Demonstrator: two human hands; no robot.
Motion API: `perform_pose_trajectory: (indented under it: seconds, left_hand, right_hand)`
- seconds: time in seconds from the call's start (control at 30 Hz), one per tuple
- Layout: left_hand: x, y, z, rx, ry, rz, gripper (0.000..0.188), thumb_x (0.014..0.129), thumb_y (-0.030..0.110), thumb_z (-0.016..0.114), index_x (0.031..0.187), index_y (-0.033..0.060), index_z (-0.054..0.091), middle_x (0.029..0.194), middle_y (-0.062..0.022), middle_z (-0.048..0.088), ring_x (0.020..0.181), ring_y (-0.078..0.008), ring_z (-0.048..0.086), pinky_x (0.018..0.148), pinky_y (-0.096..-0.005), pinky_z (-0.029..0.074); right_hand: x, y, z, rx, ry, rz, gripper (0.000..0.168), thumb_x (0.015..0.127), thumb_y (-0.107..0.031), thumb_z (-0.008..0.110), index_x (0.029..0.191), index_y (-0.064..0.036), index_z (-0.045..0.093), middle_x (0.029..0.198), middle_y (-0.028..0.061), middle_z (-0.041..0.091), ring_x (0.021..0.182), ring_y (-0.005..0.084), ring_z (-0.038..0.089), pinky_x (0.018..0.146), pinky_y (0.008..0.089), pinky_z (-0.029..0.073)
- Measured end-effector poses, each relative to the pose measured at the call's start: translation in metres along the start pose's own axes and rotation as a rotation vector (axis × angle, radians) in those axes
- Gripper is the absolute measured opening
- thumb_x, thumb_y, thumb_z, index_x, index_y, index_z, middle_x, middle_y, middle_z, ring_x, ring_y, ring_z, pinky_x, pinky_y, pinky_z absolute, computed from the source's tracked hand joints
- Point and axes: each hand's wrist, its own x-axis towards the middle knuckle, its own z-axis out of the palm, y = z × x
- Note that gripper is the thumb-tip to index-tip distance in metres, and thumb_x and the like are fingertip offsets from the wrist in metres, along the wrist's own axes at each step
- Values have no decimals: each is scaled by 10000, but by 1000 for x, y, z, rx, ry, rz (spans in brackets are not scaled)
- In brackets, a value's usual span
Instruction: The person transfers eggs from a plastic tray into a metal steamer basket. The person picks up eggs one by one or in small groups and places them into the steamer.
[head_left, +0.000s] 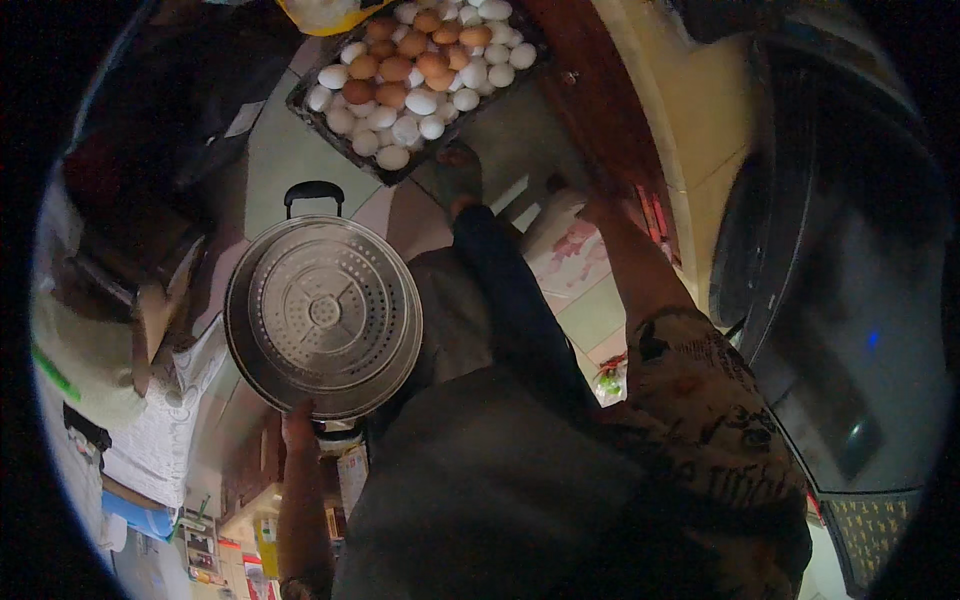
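Note:
My left hand (300, 416) grips the near rim of a round metal steamer pot (326, 307), beside its lower black handle. Holes dot the pot's bottom, and nothing lies inside. A second black handle (315, 191) stands up at the far side. My right arm reaches forward to the right, and my right hand (589, 208) is in shadow by a dark red wooden panel (600, 97). Near its fingers is a pale, blurred shape (555, 217); whether the hand holds it is unclear. Ahead, a dark crate (337, 139) carries many white and brown eggs (412, 75).
My bare foot (457, 169) is close to the crate's near corner. Patterned floor tiles (277, 157) show around it. A large black glossy object (840, 300) stands at the right. White printed cloth (172, 412) hangs at the left. A yellow-rimmed container (337, 19) sits beyond the eggs.

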Motion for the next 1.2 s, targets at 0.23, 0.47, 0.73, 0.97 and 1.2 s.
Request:
perform_pose_trajectory:
  seconds: [0.23, 0.47, 0.73, 0.97, 1.2]
  left_hand:
    - [67, -26, -31, -99, -24, -6, 220, 763, 180, 578, 935, 46, 607, 764, -47, 572, 661, -169, 551, 526, -345, 420]
    - [55, 0, -10, -263, -29, 11, 410, 756, 180, 584, 1133, 24, 538, 1030, -75, 577, 896, -207, 576, 686, -354, 483]
    - [56, -6, 3, -268, -14, -55, 140, 770, 228, 580, 781, 89, 571, 642, -42, 527, 507, -168, 497, 467, -313, 388]
    - [66, -14, 19, -286, 10, -15, 166, 787, 218, 590, 810, 56, 561, 615, -28, 461, 468, -159, 432, 448, -328, 349]
    - [94, -28, 29, -438, 158, -92, 187, 839, 220, 567, 929, 61, 530, 641, -22, 426, 454, -158, 405, 448, -342, 328]
  right_hand:
    - [33, -3, 38, 8, -105, -53, 535, 729, -170, 606, 1234, -30, 498, 1182, 206, 537, 1099, 340, 525, 963, 421, 405]
    - [-26, -48, 68, -75, -282, -19, 560, 743, -179, 605, 1257, -19, 453, 1228, 208, 484, 1120, 349, 498, 962, 435, 396]
    - [-87, -115, 42, 306, -273, -195, 471, 799, -123, 551, 1256, -56, 460, 1245, 239, 462, 1116, 380, 490, 956, 437, 393]
    - [-143, -52, -168, -43, 323, -382, 402, 855, -85, 514, 1254, -83, 467, 1263, 251, 446, 1147, 392, 459, 965, 433, 374]
    - [-153, 71, -225, -17, 725, -207, 722, 829, -399, 588, 1362, -5, 302, 1406, 271, 285, 1287, 443, 280, 1042, 526, 225]
